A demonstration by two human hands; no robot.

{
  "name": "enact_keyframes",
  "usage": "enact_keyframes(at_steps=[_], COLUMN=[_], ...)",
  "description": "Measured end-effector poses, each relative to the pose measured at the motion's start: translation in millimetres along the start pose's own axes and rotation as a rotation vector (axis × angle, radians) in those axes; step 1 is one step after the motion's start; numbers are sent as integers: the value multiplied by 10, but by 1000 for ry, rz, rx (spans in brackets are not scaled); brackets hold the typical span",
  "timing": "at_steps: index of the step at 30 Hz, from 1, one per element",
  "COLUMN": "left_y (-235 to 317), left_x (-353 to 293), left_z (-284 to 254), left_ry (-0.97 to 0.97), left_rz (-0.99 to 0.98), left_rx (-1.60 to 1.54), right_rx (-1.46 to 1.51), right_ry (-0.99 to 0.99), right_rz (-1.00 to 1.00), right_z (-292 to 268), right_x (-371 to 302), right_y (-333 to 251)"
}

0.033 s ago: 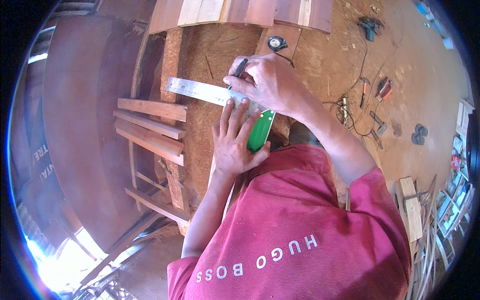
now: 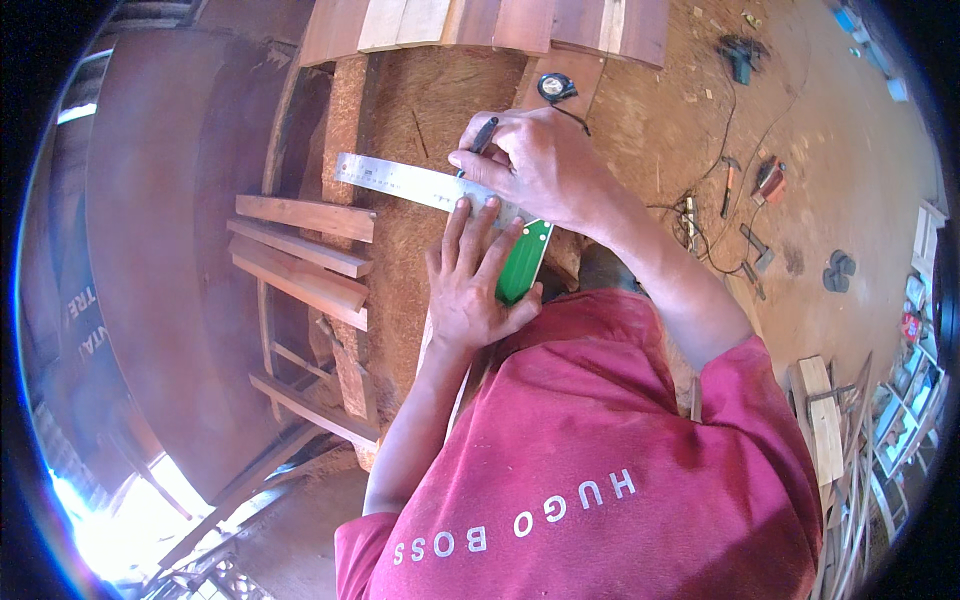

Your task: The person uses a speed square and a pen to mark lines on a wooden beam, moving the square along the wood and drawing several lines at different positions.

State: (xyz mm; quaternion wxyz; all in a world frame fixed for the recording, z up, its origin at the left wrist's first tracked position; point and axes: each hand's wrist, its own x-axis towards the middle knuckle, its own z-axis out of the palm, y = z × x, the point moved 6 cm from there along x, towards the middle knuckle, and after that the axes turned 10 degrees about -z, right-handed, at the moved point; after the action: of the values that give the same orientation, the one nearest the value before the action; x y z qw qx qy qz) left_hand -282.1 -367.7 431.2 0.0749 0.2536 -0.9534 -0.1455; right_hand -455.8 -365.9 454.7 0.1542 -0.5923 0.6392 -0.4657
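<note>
My left hand [image 2: 467, 290] lies on a try square, its thumb along the green stock [image 2: 522, 265] and its stretched fingers pressing the near edge of the steel blade [image 2: 395, 183]. The blade runs leftward across a brown wooden surface. In my right hand [image 2: 520, 165] a black pen [image 2: 484, 135] is pinched, tilted, its lower end at the blade's far edge. The right hand hides part of the blade and the wood beneath. Just beyond that hand a black tape measure [image 2: 555, 87] rests on a board.
Planed boards [image 2: 520, 22] lie side by side at the far end. Short wooden slats [image 2: 300, 268] stick out on the left beside a large brown panel [image 2: 180, 260]. On the floor at right are a hammer [image 2: 729, 185], a corded power tool [image 2: 740, 62] and cables.
</note>
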Motion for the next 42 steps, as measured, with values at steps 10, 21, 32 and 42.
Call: enact_keyframes(at_steps=[10,21,32,42], left_y=[-3,-46,8,0], left_x=[3,-35,13,-4], left_z=[-4,7,10,-30], left_ry=[-4,-22,-2,13], left_rz=[-1,-8,1,-15], left_rx=[-15,-9,8,-45], right_rx=[-82,-79,26,-93], right_ry=[67,-12,-34,146], right_rz=[-71,38,-58,146], right_z=[-4,-504,-76,-1059], right_x=[-41,-348,-125,-878], right_y=[-107,-319,-84,-170])
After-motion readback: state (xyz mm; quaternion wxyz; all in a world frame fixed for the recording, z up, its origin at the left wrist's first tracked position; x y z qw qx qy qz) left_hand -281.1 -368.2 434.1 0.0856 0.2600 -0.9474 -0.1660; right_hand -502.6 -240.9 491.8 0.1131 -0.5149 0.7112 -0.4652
